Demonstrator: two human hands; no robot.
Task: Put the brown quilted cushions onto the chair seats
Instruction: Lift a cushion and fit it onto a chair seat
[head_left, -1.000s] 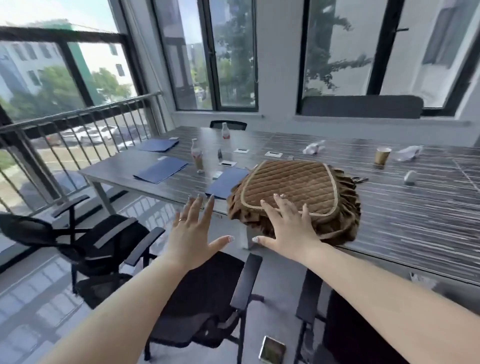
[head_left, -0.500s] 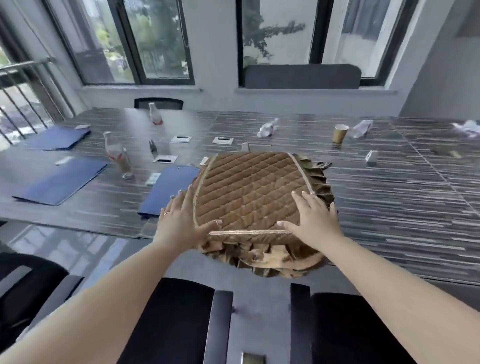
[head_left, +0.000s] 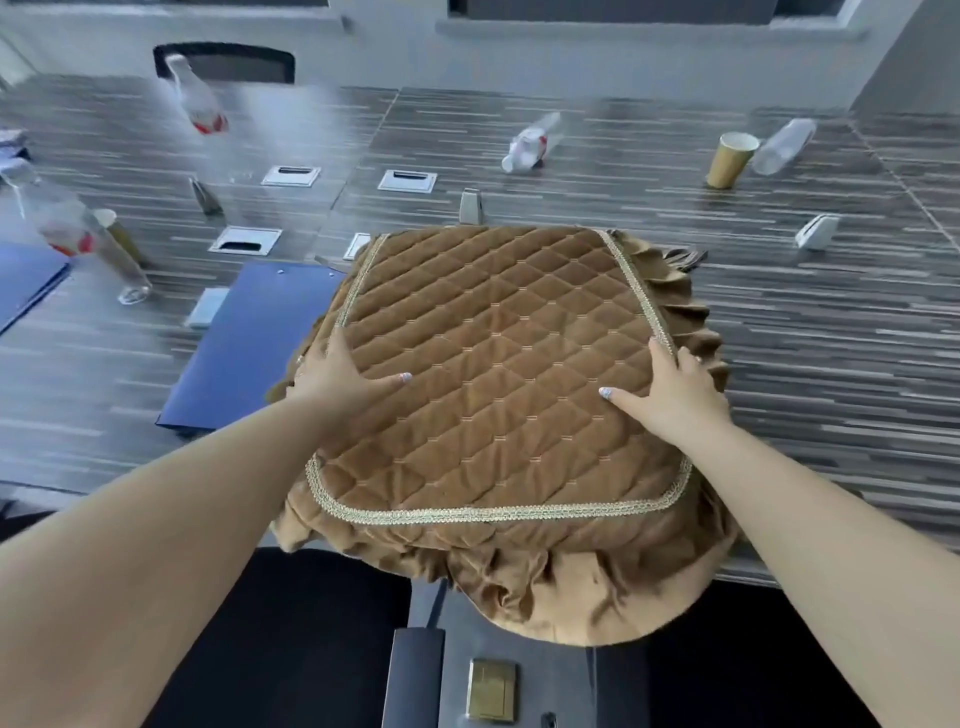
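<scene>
A stack of brown quilted cushions (head_left: 498, 364) with gold braid and ruffled edges lies on the striped table (head_left: 805, 364), its front overhanging the near edge. My left hand (head_left: 337, 376) grips the stack's left side, thumb on top and fingers tucked under the edge. My right hand (head_left: 670, 395) grips the right side the same way. Two black chair seats sit below the table edge, one at the left (head_left: 291, 639) and one at the right (head_left: 727, 670).
Blue folders (head_left: 249, 343) lie left of the cushions. Plastic bottles (head_left: 530, 143), a paper cup (head_left: 730, 158), small stands and metal cable hatches (head_left: 408, 181) are scattered over the table. A brass floor plate (head_left: 491, 688) shows between the chairs. Another chair back (head_left: 228, 62) stands at the far side.
My hands went from hovering open before the stack to gripping its two sides. The view swung right and tilted down, and the stack now hangs further over the table edge.
</scene>
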